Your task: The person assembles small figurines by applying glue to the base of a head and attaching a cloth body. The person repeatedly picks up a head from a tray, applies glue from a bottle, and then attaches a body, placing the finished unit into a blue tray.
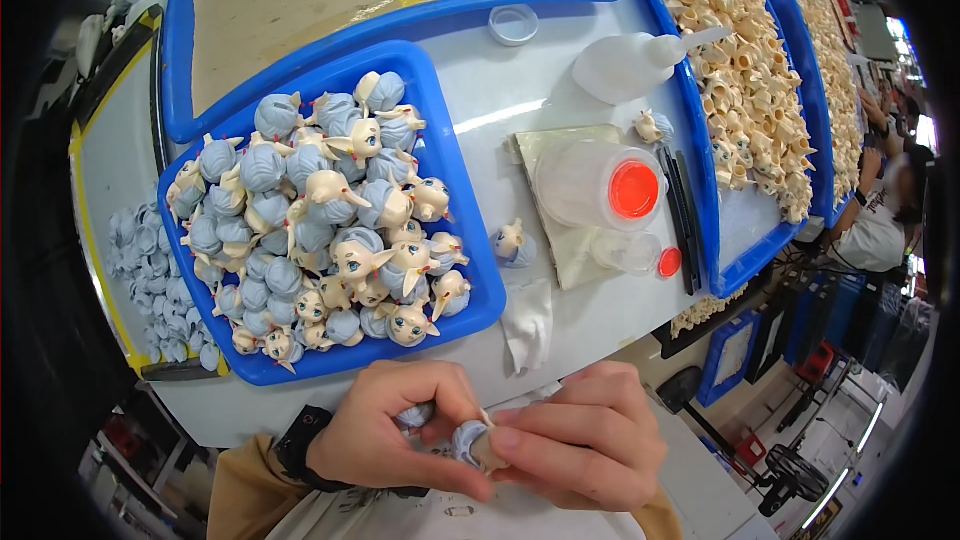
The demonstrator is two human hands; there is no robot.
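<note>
At the table's near edge, both my hands are closed around one small doll head (472,443) with grey-blue hair. My left hand (395,430), with a dark band on its wrist, grips it between thumb and fingers. A second grey-blue hair piece (413,417) is tucked in the same hand, partly hidden by the fingers. My right hand (590,440) pinches the pale side of the head, and its fingertips cover much of it. Just beyond my left hand, a blue tray (478,312) holds several pale, pointed-ear doll heads with grey-blue hair.
A white cloth (528,325) and a loose doll head (513,243) lie ahead. Red-topped containers (590,183) stand on a pad, near a squeeze bottle (620,68). Blue trays of pale parts (745,60) line the right; loose hair pieces (150,275) lie left. A person (875,215) sits far right.
</note>
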